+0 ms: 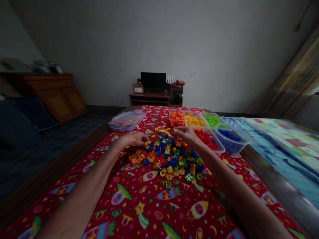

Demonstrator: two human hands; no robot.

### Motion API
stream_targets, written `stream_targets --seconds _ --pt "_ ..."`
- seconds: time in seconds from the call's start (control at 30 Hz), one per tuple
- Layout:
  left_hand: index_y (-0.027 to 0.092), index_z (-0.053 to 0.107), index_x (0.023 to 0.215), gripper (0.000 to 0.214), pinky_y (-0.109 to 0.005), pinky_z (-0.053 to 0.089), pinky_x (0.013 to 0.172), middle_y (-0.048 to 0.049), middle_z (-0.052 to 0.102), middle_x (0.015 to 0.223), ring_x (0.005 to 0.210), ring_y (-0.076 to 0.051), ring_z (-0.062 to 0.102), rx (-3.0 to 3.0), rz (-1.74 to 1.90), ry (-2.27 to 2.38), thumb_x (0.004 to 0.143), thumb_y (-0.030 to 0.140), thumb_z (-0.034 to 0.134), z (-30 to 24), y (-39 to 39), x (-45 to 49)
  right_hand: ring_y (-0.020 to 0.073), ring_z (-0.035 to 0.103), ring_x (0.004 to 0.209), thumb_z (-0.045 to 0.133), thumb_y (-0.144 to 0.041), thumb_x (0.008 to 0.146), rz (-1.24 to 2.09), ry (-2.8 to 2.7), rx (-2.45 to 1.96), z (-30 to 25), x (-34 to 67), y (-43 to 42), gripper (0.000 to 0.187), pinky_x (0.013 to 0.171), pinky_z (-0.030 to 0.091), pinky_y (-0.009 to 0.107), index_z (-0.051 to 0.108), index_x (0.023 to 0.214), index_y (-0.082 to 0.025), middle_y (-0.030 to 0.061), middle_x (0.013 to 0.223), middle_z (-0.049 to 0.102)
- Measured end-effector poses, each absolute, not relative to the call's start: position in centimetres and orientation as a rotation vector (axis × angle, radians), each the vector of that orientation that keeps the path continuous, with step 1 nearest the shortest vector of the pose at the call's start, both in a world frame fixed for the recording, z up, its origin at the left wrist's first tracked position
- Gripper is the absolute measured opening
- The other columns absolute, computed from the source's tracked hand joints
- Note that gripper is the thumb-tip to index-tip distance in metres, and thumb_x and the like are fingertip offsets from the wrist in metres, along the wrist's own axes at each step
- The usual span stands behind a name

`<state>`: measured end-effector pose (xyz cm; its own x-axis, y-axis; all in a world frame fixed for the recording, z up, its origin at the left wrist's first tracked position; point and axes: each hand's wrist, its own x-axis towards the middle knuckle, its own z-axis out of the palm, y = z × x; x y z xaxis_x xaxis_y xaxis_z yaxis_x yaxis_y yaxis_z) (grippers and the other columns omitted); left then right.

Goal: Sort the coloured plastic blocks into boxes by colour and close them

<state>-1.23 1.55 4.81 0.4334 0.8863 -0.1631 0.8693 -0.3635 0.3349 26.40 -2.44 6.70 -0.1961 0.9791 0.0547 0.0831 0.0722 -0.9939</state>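
My left hand [134, 139] rests palm down at the left edge of a heap of plastic building bricks [169, 156], close to yellow and orange pieces. My right hand [186, 134] reaches over the heap's far side, its fingers among blue and red bricks, next to a clear tub of red bricks [220, 149]. Blue, yellow, green, red and orange pieces are mixed in the heap, with several yellow rings at its near end. My fingers hide whether either hand holds a piece.
Beyond the heap stand clear tubs of orange [176, 111], yellow [196, 113] and green bricks [211, 115], plus a clear bowl of blue bricks [230, 137]. A clear lidded box [126, 120] lies far left on a red rocket-print cloth [107, 186]. A wooden edge [74, 156] borders the cloth.
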Motion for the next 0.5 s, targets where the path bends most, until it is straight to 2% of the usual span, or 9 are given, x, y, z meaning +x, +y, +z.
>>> stream_targets --seconds 0.1,0.27,0.43,0.5 --pt "0.019 0.068 0.072 0.022 -0.021 0.04 0.053 0.0014 0.065 0.063 0.059 -0.014 0.054 2.3 0.21 1.455 0.064 0.036 0.058 5.2 1.5 -0.8 0.0085 0.055 0.057 0.061 -0.016 0.068 1.326 -1.43 -1.119 6.3 26.4 -2.5 0.014 0.049 0.041 0.017 0.063 0.082 -0.014 -0.0016 0.06 0.06" --pt "0.017 0.07 0.09 0.036 -0.024 0.047 0.068 -0.0013 0.071 0.085 0.076 -0.017 0.061 2.184 0.481 1.252 0.068 0.044 0.059 6.5 0.7 1.2 0.0101 0.057 0.064 0.065 -0.018 0.067 1.4 -1.503 -1.035 5.0 26.1 -2.2 0.026 0.054 0.043 0.019 0.063 0.093 -0.015 0.0005 0.068 0.063" --pt "0.013 0.069 0.091 0.033 -0.027 0.05 0.068 -0.0046 0.07 0.083 0.075 -0.018 0.063 2.198 0.769 1.182 0.072 0.038 0.058 5.7 -0.7 5.9 0.0121 0.059 0.069 0.064 -0.039 0.074 1.367 -1.636 -0.972 4.7 25.4 -2.7 0.038 0.055 0.043 0.02 0.064 0.104 -0.016 0.0028 0.078 0.065" --pt "0.015 0.068 0.092 0.028 -0.028 0.051 0.072 -0.0041 0.071 0.086 0.078 -0.018 0.064 2.246 0.825 1.117 0.072 0.031 0.059 5.5 -1.2 7.2 0.0116 0.057 0.066 0.063 -0.04 0.074 1.28 -1.651 -1.0 4.8 25.3 -2.8 0.037 0.053 0.042 0.02 0.064 0.102 -0.014 0.0025 0.077 0.065"
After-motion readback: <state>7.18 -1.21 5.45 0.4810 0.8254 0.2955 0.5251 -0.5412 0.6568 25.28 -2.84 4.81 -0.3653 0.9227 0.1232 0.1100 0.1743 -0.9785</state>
